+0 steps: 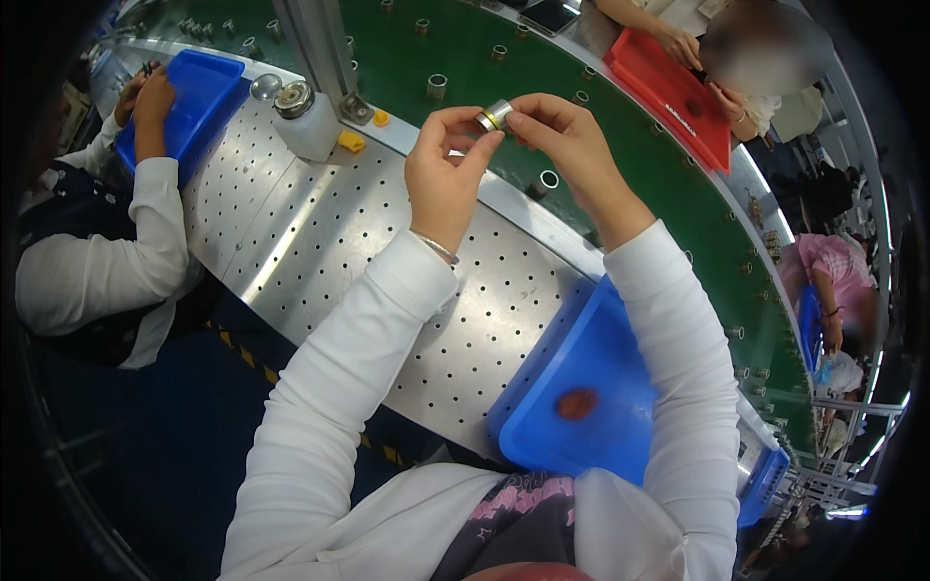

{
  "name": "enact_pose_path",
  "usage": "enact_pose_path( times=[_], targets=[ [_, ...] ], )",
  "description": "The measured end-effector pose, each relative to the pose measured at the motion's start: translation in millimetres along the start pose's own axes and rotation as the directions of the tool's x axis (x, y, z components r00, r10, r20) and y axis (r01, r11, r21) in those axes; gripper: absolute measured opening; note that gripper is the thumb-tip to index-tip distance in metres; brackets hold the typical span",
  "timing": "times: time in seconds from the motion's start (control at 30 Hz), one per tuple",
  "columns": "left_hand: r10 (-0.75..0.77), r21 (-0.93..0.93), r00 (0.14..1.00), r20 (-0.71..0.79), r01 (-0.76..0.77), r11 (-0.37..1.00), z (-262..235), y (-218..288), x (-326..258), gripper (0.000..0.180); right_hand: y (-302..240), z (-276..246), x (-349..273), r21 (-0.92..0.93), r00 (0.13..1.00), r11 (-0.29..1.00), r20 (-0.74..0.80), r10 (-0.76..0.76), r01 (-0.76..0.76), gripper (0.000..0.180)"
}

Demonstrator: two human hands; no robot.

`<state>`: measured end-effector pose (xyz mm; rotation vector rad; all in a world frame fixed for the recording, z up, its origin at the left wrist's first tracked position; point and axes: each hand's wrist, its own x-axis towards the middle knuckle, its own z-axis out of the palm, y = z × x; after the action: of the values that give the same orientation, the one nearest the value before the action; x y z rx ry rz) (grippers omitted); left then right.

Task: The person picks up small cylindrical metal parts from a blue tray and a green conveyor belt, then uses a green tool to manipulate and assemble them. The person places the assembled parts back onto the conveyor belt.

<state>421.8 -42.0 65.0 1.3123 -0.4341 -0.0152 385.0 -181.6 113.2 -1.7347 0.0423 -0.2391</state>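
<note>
Between my two hands, over the near edge of the green conveyor belt (620,160), is a small silver metal sleeve (495,115) with a yellow band around it. My left hand (448,174) pinches it from the left with thumb and fingertips. From the right, my right hand (567,145) grips its other end between thumb and forefinger. The sleeve is tilted, and my fingertips hide part of it. Another metal sleeve (546,182) stands on the belt just below my right hand.
A perforated metal table (465,339) lies below my arms, with a blue tray (523,441) holding a reddish-brown piece (576,404). A white pump bottle (308,126) stands by a metal post (315,48). Co-workers sit at left beside another blue tray (208,73) and across by a red tray (668,107).
</note>
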Motion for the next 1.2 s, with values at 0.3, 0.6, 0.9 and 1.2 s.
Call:
enact_pose_path(
  times=[0.3,0.6,0.9,1.2],
  targets=[
    [-0.094,-0.113,0.995,0.020,0.096,0.989,0.3,4.5,0.0,0.026,1.9,-0.8,0.7,-0.010,1.000,1.000,-0.005,-0.008,0.008,0.020],
    [-0.364,-0.352,0.908,0.210,0.417,0.838,-5.4,-2.4,2.9,0.030,1.0,-1.2,-1.6,-0.018,0.998,1.000,-0.059,0.014,-0.015,0.019],
    [-0.412,-0.342,0.865,0.286,0.494,0.799,-3.9,-2.0,2.3,0.034,2.7,-3.2,-3.4,-0.067,0.997,0.998,-0.080,-0.001,-0.005,0.018],
    [-0.359,-0.338,0.904,0.231,0.421,0.842,-3.8,-7.1,1.9,0.026,6.7,-3.9,-6.0,-0.038,0.998,0.999,-0.058,0.022,-0.024,0.019]
  ],
)
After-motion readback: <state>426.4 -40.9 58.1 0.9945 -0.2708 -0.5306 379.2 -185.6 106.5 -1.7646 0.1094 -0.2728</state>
